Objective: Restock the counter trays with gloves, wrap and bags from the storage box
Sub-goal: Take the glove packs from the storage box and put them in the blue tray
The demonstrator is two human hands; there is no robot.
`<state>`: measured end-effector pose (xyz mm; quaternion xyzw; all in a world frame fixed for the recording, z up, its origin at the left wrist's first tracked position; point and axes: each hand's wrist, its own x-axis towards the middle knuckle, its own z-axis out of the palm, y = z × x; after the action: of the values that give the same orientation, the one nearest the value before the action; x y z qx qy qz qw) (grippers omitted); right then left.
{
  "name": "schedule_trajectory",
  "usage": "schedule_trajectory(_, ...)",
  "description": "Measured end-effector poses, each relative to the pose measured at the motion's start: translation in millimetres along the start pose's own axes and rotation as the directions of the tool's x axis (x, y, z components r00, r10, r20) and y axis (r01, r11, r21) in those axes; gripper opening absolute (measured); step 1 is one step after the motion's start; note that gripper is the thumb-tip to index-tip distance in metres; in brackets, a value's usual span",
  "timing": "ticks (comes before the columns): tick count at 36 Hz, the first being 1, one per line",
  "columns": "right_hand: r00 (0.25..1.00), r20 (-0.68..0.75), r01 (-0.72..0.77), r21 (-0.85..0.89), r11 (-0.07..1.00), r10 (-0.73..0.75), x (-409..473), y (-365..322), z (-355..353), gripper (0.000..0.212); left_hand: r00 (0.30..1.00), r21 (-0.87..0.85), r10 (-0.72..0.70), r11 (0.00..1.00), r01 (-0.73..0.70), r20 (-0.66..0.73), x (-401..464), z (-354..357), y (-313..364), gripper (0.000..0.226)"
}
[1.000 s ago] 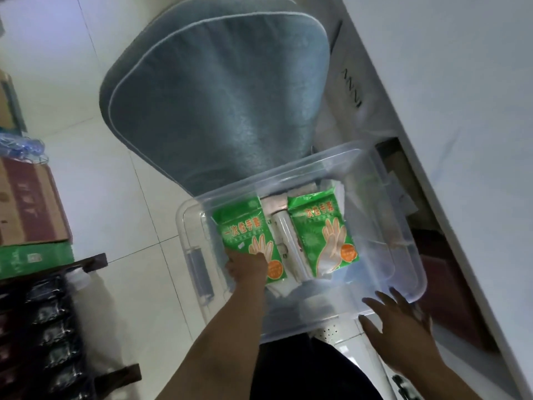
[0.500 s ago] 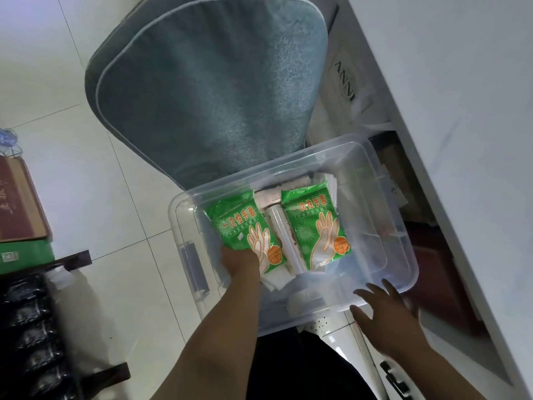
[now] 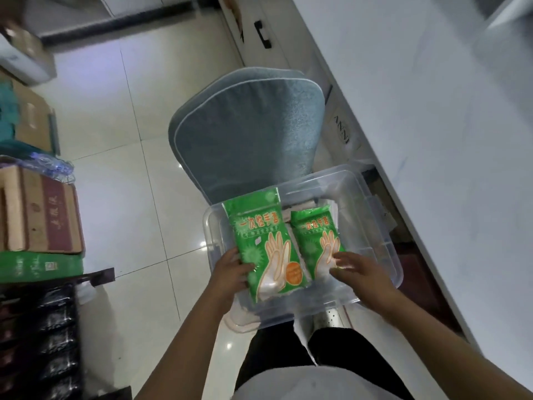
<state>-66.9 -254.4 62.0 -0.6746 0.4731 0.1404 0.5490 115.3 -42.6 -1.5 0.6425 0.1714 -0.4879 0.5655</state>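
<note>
A clear plastic storage box [image 3: 383,243] stands on the floor below me. My left hand [image 3: 230,269] grips the lower left edge of a green pack of disposable gloves [image 3: 265,243] and holds it raised above the box. A second green glove pack [image 3: 317,238] lies inside the box to the right. My right hand [image 3: 357,269] rests on its lower end with fingers spread around it. Pale packets show beneath the packs, mostly hidden.
A grey-blue chair cushion [image 3: 248,134] sits just behind the box. The white counter [image 3: 432,140] runs along the right. Cardboard cartons [image 3: 40,209] and dark crates [image 3: 37,327] are stacked at the left. White floor tiles [image 3: 121,197] lie between.
My left hand has lifted its glove pack up out of the box. My right hand moved from the box's front rim onto the second pack. The camera view pulled back.
</note>
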Motion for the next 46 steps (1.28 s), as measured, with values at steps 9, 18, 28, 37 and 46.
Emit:
schedule_trajectory(9, 0.932, 0.317, -0.004, 0.491, 0.871, -0.174, -30.5, -57.2, -35.2, 0.048, 0.934, -0.108, 0.241, 0.969, -0.220, 0.263, -120.4, 24.4, 41.1, 0.057)
schedule_trajectory(18, 0.881, 0.380, 0.056, 0.511, 0.858, -0.283, -50.9, -56.4, -62.3, 0.029, 0.921, -0.023, 0.297, 0.953, -0.301, 0.251, -153.8, 56.5, 42.8, 0.054)
schedule_trajectory(28, 0.969, -0.049, 0.245, 0.159, 0.956, -0.240, -55.3, -1.9, -40.2, 0.022, 0.990, 0.063, -0.037, 0.997, 0.046, -0.135, -79.9, 34.9, -16.5, 0.014)
schedule_trajectory(37, 0.955, -0.293, -0.034, -0.231, 0.972, -0.036, -62.6, 61.7, -37.4, 0.022, 0.954, 0.371, -0.281, 0.879, 0.300, -0.105, 10.0, 48.8, -58.4, 0.012)
schedule_trajectory(46, 0.899, -0.410, -0.258, -0.211, 0.943, 0.154, -52.0, 83.2, -17.7, 0.031, 0.969, 0.655, -0.249, 0.731, 0.191, -0.004, 101.3, 110.0, -72.2, 0.011)
